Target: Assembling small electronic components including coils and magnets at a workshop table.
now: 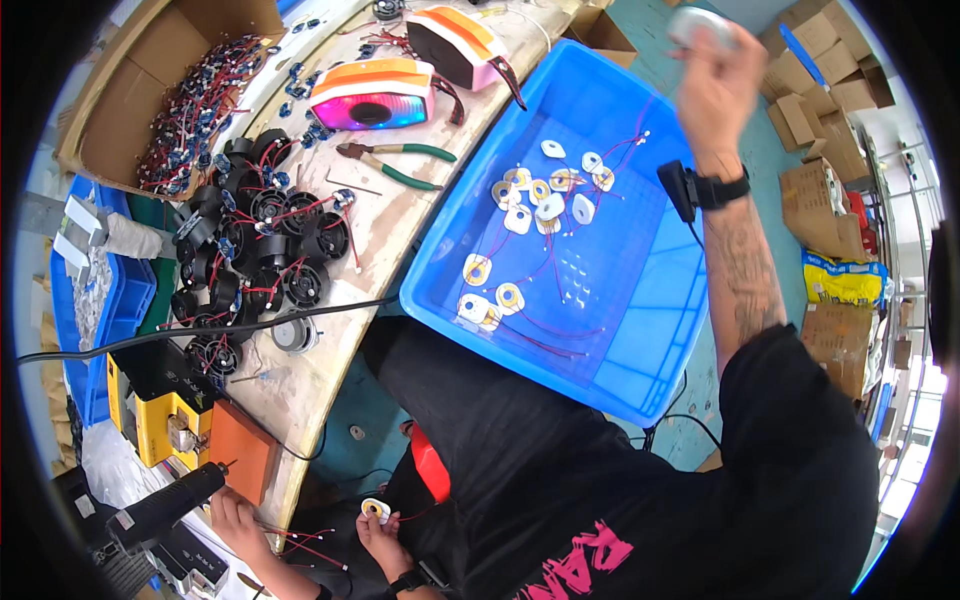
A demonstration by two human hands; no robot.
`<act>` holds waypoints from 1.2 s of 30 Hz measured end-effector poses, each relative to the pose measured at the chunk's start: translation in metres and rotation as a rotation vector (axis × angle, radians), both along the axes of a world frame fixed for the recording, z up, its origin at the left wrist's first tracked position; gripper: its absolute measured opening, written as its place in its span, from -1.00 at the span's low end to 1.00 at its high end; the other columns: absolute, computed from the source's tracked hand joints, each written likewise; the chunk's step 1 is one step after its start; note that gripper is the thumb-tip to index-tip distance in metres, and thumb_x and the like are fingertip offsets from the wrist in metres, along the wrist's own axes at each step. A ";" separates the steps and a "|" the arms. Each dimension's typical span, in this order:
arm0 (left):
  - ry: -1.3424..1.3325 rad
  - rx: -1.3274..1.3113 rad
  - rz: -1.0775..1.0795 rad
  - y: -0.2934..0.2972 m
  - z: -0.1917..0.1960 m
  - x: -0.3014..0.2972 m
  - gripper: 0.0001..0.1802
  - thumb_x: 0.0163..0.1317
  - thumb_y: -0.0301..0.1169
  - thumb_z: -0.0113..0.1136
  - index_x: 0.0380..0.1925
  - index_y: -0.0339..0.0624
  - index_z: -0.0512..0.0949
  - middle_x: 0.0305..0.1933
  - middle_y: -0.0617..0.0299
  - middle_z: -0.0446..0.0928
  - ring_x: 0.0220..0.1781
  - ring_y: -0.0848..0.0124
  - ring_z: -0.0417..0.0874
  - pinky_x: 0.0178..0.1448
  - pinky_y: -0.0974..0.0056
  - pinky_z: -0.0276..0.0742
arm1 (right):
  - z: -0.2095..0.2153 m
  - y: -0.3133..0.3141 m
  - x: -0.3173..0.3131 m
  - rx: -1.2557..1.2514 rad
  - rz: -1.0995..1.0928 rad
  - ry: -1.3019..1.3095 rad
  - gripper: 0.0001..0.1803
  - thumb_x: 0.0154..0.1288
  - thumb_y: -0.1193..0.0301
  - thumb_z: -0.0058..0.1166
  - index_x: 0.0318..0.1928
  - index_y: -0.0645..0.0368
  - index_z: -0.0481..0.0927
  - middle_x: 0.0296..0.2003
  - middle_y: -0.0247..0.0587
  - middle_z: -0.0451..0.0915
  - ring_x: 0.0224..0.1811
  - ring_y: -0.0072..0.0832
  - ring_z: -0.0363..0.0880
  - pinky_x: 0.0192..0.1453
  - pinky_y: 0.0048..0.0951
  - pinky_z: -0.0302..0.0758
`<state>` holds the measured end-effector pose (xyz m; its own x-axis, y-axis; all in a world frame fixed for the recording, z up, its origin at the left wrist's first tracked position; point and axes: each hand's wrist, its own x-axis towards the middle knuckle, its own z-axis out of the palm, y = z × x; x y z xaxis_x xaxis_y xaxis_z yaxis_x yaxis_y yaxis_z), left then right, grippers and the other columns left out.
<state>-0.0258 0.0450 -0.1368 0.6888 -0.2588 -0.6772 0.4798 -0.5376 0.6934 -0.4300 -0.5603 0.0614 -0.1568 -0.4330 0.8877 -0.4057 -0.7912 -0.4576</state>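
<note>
My right hand [712,95] is raised past the far right corner of the blue bin [640,385]. It is closed round a white, rounded thing [700,30] blurred by motion. A black band with a small module sits on that wrist. Low in the view, my left hand [382,540] pinches a white wired disc [376,511] with a yellow ring; red wires trail from it. Similar white discs [549,206] with thin red wires lie loose in the bin. Farther left, another hand [236,522], seemingly a co-worker's, is near more red wires [310,548].
Left of the bin, the bench holds green-handled pliers [400,160], two orange-and-white speakers [372,95], a heap of black round drivers [265,230] and a carton [110,120] of wired boards. A black cable [250,325] crosses the bench. Cartons [820,210] stand at right.
</note>
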 end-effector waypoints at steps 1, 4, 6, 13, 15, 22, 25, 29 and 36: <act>-0.015 -0.003 0.023 0.003 0.001 0.000 -0.79 0.57 -0.19 0.05 -0.07 -0.07 0.49 -0.23 0.32 0.63 -0.36 0.46 0.73 -0.30 0.48 0.50 | -0.003 -0.002 0.011 0.147 -0.082 0.114 -0.69 0.60 0.33 0.04 0.13 0.23 0.29 -0.18 -0.03 0.72 -0.32 -0.58 0.66 -0.21 -0.56 0.58; 0.015 0.024 -0.019 -0.005 0.007 0.002 -0.78 0.57 -0.18 0.05 -0.07 -0.07 0.49 -0.24 0.32 0.63 -0.37 0.46 0.72 -0.30 0.49 0.49 | 0.004 -0.008 -0.005 0.055 -0.135 0.137 -0.69 0.61 0.31 0.03 0.13 0.20 0.30 -0.15 -0.03 0.71 -0.37 -0.55 0.67 -0.25 -0.50 0.62; 0.013 0.003 -0.026 -0.009 -0.001 0.002 -0.79 0.57 -0.19 0.04 -0.05 -0.06 0.48 -0.24 0.32 0.62 -0.37 0.46 0.72 -0.30 0.48 0.48 | 0.016 -0.016 -0.003 0.127 0.070 -0.074 -0.79 0.65 0.34 -0.05 0.10 0.17 0.37 -0.11 -0.27 0.59 -0.10 -0.54 0.64 -0.08 -0.44 0.67; -0.006 -0.001 0.062 -0.001 -0.001 0.001 -0.78 0.59 -0.22 0.03 -0.06 -0.13 0.45 -0.25 0.26 0.62 -0.40 0.44 0.73 -0.37 0.51 0.51 | 0.035 -0.019 0.022 0.107 0.090 -0.069 -0.78 0.64 0.32 -0.04 0.11 0.17 0.38 -0.12 -0.26 0.59 -0.15 -0.55 0.65 -0.22 -0.49 0.67; -0.001 -0.014 0.034 0.001 -0.001 0.002 -0.78 0.59 -0.22 0.03 -0.05 -0.13 0.45 -0.24 0.25 0.62 -0.40 0.43 0.72 -0.37 0.50 0.51 | 0.036 -0.018 0.021 0.156 0.107 -0.092 -0.73 0.63 0.29 0.00 0.13 0.18 0.35 -0.15 -0.19 0.64 -0.31 -0.55 0.64 -0.29 -0.48 0.63; 0.003 -0.021 0.011 0.002 -0.004 0.005 -0.77 0.57 -0.22 0.06 -0.06 -0.15 0.46 -0.26 0.25 0.62 -0.41 0.45 0.71 -0.35 0.49 0.50 | 0.016 0.010 0.000 1.085 0.201 0.148 -0.63 0.52 0.12 0.11 0.10 0.12 0.58 -0.46 -0.41 0.55 -0.60 -0.71 0.36 -0.59 -0.56 0.24; 0.008 0.014 0.027 0.001 -0.003 0.002 -0.77 0.57 -0.21 0.07 -0.06 -0.13 0.46 -0.27 0.26 0.62 -0.41 0.46 0.71 -0.36 0.50 0.48 | 0.006 0.014 -0.007 1.280 0.217 0.179 -0.60 0.52 0.05 0.08 0.10 0.06 0.61 -0.48 -0.46 0.51 -0.63 -0.76 0.25 -0.60 -0.58 0.13; 0.022 0.047 -0.017 0.003 -0.007 0.006 -0.77 0.55 -0.18 0.07 -0.07 -0.09 0.49 -0.24 0.31 0.61 -0.36 0.44 0.71 -0.32 0.48 0.48 | -0.036 0.001 -0.010 1.377 0.113 0.391 -0.56 0.34 0.09 0.32 0.04 0.13 0.63 -0.37 -0.36 0.61 -0.50 -0.67 0.44 -0.45 -0.52 0.38; 0.012 0.045 -0.028 0.001 -0.008 0.007 -0.76 0.55 -0.17 0.07 -0.06 -0.10 0.49 -0.23 0.28 0.63 -0.38 0.43 0.72 -0.33 0.48 0.48 | -0.210 -0.025 -0.011 1.297 0.155 0.811 -0.34 0.14 0.20 0.43 0.22 0.14 0.52 -0.03 0.02 0.71 0.04 -0.10 0.70 0.16 -0.23 0.59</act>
